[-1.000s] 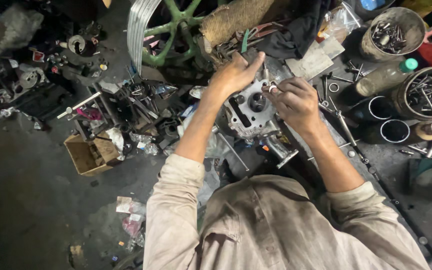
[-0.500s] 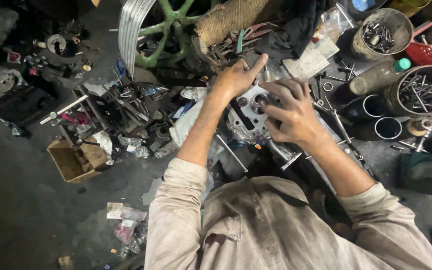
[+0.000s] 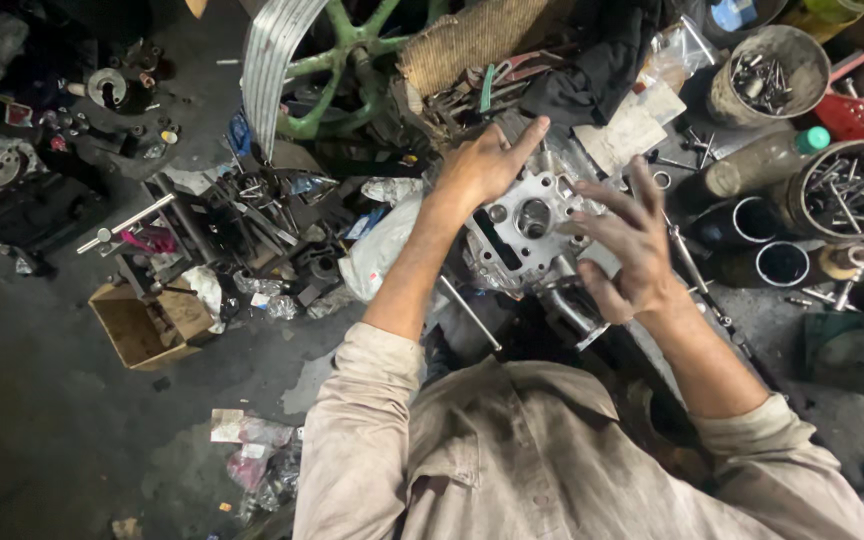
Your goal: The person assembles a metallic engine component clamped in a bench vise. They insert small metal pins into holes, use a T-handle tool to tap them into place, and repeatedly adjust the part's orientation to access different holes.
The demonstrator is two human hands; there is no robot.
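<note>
Both hands [image 3: 552, 200] splayed — on engine casting [image 3: 527, 225]

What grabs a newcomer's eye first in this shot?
The grey metal engine part at centre, with the left hand flat on its top edge and the right hand spread open at its right side. Next, the green spoked wheel at top centre, and the tins of bolts at far right.

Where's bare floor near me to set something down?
Bare floor lies at lower left, between the cardboard box and the paper scraps. It is crowded around the metal engine part under the left hand and right hand, and by the bolt tins.
</note>
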